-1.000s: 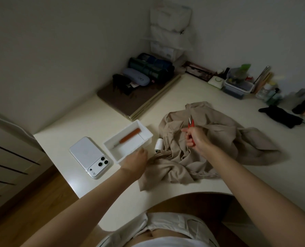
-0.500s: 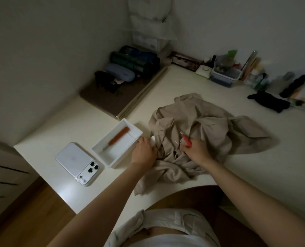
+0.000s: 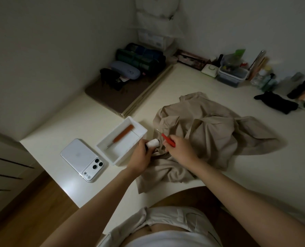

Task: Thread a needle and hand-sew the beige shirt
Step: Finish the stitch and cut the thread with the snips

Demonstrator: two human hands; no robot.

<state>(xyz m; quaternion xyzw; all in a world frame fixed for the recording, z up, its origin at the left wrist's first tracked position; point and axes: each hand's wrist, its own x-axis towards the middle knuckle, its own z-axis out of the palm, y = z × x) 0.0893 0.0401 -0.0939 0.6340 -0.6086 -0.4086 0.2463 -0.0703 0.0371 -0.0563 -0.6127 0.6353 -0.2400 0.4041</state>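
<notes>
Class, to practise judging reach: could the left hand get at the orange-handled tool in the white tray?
Probably, once freed: the left hand sits beside the open-topped white tray, and nothing covers the orange-handled tool. But it grips the thread spool, so that goes down first.

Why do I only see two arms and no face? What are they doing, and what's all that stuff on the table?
There is no machine here. A person wears a camera on their head, so the one picture looks down at their own arms. The left hand holds a white spool of thread. The right hand holds a red tool. On the table lie a crumpled beige shirt, a white tray with an orange-handled tool inside, and a phone.
</notes>
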